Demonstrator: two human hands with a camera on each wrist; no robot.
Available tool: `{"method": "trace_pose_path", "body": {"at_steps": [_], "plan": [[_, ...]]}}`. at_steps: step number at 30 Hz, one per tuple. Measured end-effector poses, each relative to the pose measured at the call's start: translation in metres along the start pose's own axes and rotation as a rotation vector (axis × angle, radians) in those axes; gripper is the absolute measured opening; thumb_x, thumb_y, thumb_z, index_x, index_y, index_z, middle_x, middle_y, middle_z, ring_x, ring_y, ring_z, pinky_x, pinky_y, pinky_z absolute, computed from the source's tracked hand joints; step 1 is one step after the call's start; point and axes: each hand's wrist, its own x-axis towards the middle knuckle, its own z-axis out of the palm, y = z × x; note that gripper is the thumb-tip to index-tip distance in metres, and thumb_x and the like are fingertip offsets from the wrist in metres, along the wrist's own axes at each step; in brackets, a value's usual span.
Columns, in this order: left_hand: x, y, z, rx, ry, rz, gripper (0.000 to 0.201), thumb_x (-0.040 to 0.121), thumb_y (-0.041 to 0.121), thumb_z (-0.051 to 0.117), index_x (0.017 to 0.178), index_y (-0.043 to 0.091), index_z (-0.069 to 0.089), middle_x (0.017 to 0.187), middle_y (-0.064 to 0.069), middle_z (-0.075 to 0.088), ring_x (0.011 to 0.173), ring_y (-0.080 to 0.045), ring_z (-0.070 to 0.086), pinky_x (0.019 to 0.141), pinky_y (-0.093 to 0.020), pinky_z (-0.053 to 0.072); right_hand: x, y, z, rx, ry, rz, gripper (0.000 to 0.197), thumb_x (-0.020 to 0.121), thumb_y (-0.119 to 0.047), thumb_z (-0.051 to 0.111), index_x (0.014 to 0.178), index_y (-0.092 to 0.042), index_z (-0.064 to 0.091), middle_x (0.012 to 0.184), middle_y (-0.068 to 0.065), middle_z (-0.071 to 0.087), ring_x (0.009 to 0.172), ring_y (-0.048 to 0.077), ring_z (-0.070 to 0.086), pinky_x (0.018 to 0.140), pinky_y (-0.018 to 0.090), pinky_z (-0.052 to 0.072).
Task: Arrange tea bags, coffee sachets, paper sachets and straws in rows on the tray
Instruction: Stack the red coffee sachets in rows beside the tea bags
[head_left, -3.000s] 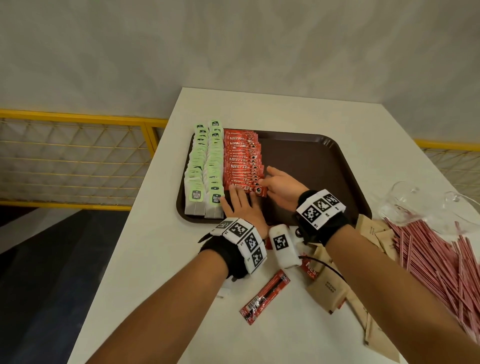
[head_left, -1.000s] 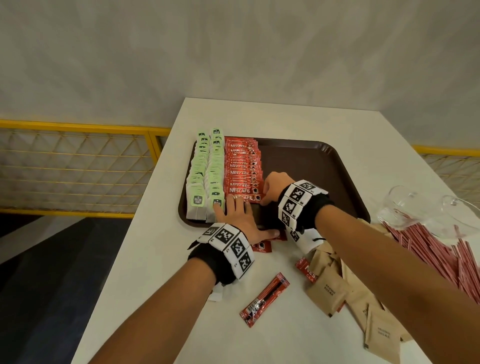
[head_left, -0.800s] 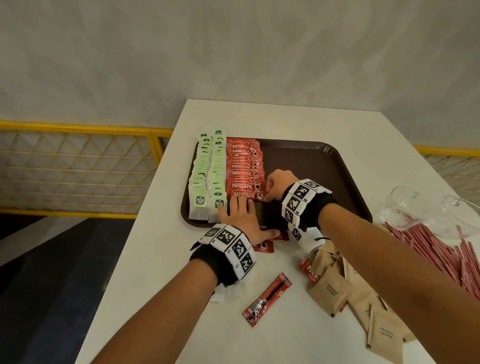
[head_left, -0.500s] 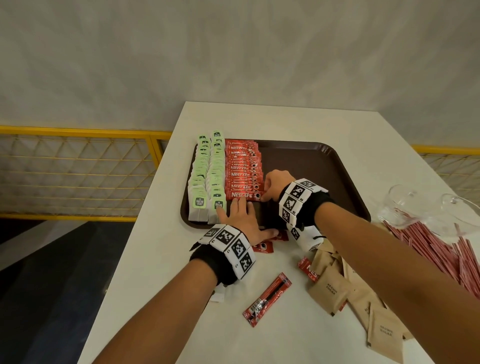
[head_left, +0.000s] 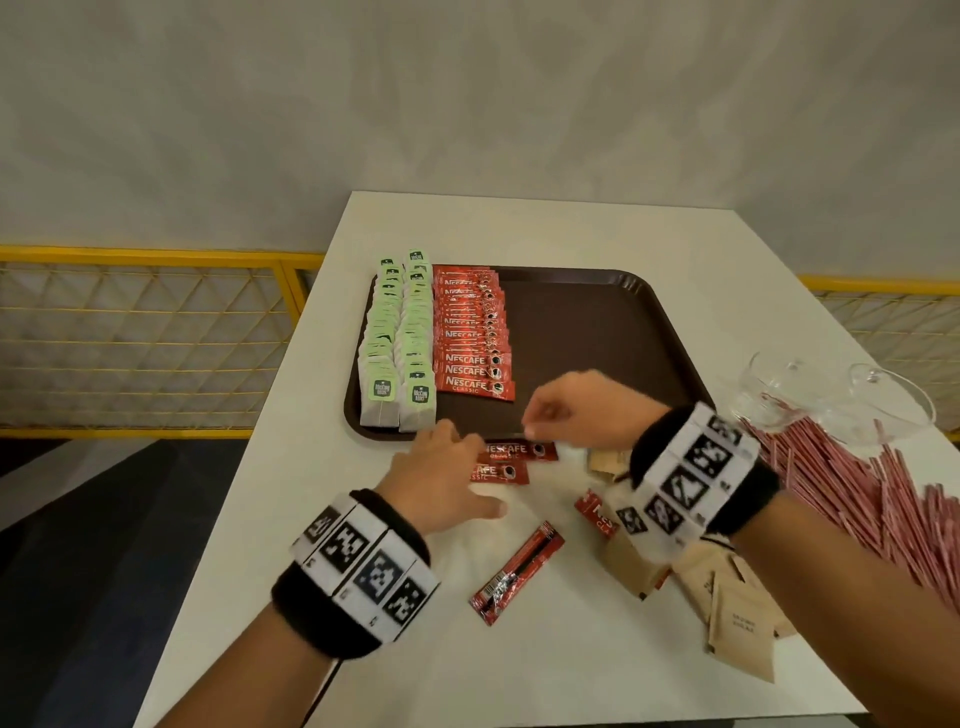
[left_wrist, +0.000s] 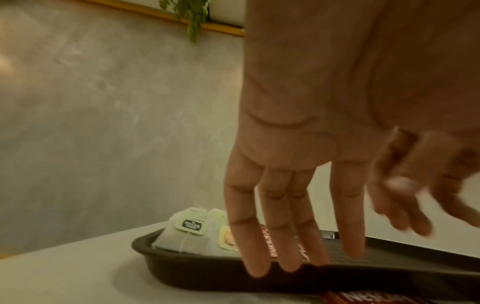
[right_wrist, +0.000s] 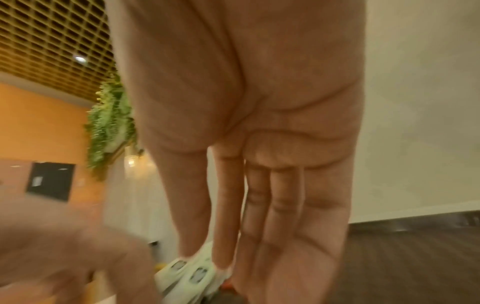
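Two loose coffee sachets (head_left: 511, 460) lie on the table (head_left: 519, 665) just outside the tray (head_left: 597, 332) near rim, long axes running 9 to 3 o'clock, parallel to the filled red row. The left hand (head_left: 441, 480), fingers straight and slightly spread, empty, touches their 9 o'clock ends. The right hand (head_left: 582, 410) hovers at their 1 o'clock, fingers loosely extended, holding nothing; the left looks nearer.

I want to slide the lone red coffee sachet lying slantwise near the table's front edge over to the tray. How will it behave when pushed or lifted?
The coffee sachet looks thin, flat and narrow, so probably very light and somewhat bendy. Its glossy wrapper on the smooth white table should slide easily, maybe spinning if pushed off-centre. Lying flat, it likely needs an edge pinch.
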Motion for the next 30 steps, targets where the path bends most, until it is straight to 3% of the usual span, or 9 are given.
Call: {"method": "trace_pose_path", "body": {"at_steps": [2, 5, 8, 12, 16, 21, 23, 26, 30], "plan": [[-0.004, -0.003, 0.004, 0.042, -0.014, -0.022, 0.070, 0.080, 0.052, 0.065, 0.137, 0.022, 0.036, 0.135, -0.004, 0.030, 0.128, -0.022, 0.029, 0.104, -0.044, 0.034, -0.002, -0.006, 0.023, -0.173, -0.085, -0.037, 0.025, 0.094, -0.028, 0.053, 0.113, -0.017, 0.064, 0.110, 0.000, 0.062, 0.103, 0.017, 0.058, 0.089, 0.028, 0.047], [-0.004, 0.000, 0.011, 0.065, -0.065, 0.044, 0.087, 0.074, 0.059, 0.067, 0.143, 0.023, 0.027, 0.142, -0.002, 0.020, 0.134, -0.022, 0.020, 0.105, -0.048, 0.028, 0.003, -0.012, 0.050, -0.257, -0.066, -0.012, 0.030, 0.096, -0.021, 0.045, 0.120, -0.009, 0.059, 0.119, 0.011, 0.056, 0.109, 0.026, 0.055, 0.094, 0.037, 0.045], [-0.003, 0.009, 0.021, 0.090, -0.075, 0.048, 0.112, 0.067, 0.070, 0.065, 0.149, 0.016, 0.011, 0.147, -0.001, 0.014, 0.137, -0.021, 0.016, 0.107, -0.048, 0.025, 0.003, -0.016, 0.064, -0.278, -0.041, -0.021, 0.032, 0.097, -0.013, 0.041, 0.125, -0.007, 0.054, 0.122, 0.011, 0.051, 0.111, 0.026, 0.053, 0.093, 0.034, 0.044], [-0.003, 0.017, 0.033, 0.144, -0.053, -0.015, 0.119, 0.060, 0.074, 0.067, 0.146, 0.012, 0.013, 0.141, -0.002, 0.022, 0.130, -0.022, 0.025, 0.102, -0.045, 0.029, -0.004, -0.022, 0.060, -0.253, -0.040, -0.070, 0.031, 0.095, -0.009, 0.043, 0.123, -0.008, 0.055, 0.122, 0.009, 0.051, 0.112, 0.025, 0.052, 0.093, 0.032, 0.043], [-0.004, 0.016, 0.034, 0.183, -0.064, -0.052, 0.109, 0.069, 0.066, 0.066, 0.146, 0.010, 0.014, 0.138, -0.008, 0.025, 0.125, -0.027, 0.031, 0.098, -0.043, 0.034, -0.022, -0.007, 0.048, -0.214, 0.082, 0.010, 0.029, 0.091, -0.020, 0.055, 0.121, -0.016, 0.054, 0.117, 0.003, 0.052, 0.108, 0.019, 0.054, 0.087, 0.028, 0.045], [-0.004, 0.014, 0.030, 0.180, -0.089, -0.054, 0.072, 0.081, 0.052, 0.065, 0.133, 0.010, 0.037, 0.131, -0.009, 0.033, 0.121, -0.026, 0.036, 0.096, -0.040, 0.038, -0.038, 0.012, 0.040, -0.331, -0.057, 0.283, 0.034, 0.087, -0.021, 0.063, 0.119, -0.014, 0.054, 0.114, 0.005, 0.057, 0.103, 0.022, 0.059, 0.083, 0.029, 0.050], [-0.003, 0.015, 0.030, 0.166, -0.075, -0.046, 0.062, 0.085, 0.041, 0.063, 0.131, 0.009, 0.038, 0.130, -0.010, 0.036, 0.120, -0.027, 0.039, 0.095, -0.038, 0.041, -0.038, 0.011, 0.044, -0.369, -0.077, 0.298, 0.031, 0.087, -0.018, 0.064, 0.116, -0.013, 0.056, 0.114, 0.006, 0.058, 0.102, 0.023, 0.060, 0.078, 0.028, 0.047], [-0.001, 0.019, 0.032, 0.138, -0.054, -0.038, 0.049, 0.090, 0.026, 0.058, 0.130, 0.006, 0.037, 0.128, -0.013, 0.040, 0.117, -0.028, 0.047, 0.091, -0.034, 0.042, -0.035, 0.010, 0.047, -0.361, -0.073, 0.269, 0.030, 0.088, -0.014, 0.058, 0.118, -0.011, 0.056, 0.120, 0.010, 0.054, 0.108, 0.027, 0.057, 0.087, 0.033, 0.047], [0.001, 0.024, 0.036, 0.110, -0.070, -0.070, 0.040, 0.092, 0.019, 0.051, 0.126, 0.004, 0.035, 0.128, -0.015, 0.042, 0.116, -0.030, 0.049, 0.086, -0.032, 0.041, -0.030, 0.007, 0.047, -0.349, -0.086, 0.241, 0.030, 0.090, -0.022, 0.056, 0.119, -0.016, 0.057, 0.121, 0.008, 0.053, 0.108, 0.026, 0.057, 0.089, 0.036, 0.049]]}}
